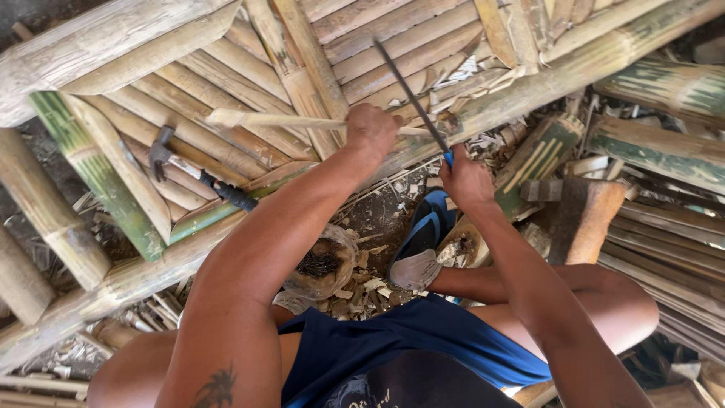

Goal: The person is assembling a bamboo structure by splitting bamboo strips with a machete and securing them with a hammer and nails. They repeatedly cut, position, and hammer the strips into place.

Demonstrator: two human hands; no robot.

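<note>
My left hand (371, 128) grips a thin pale bamboo strip (264, 119) that lies across a frame of bamboo slats (226, 83). My right hand (467, 180) holds the blue handle of a hacksaw (411, 94). Its dark blade slants up and away over the strip, just right of my left hand, near the frame's thick edge pole (574, 68).
A claw hammer (198, 172) with a black grip rests on the slats at the left. A clear bag of nails (321, 264) sits on the ground between my knees, next to a blue sandal (423, 230). Bamboo poles and offcuts (664, 143) lie at the right.
</note>
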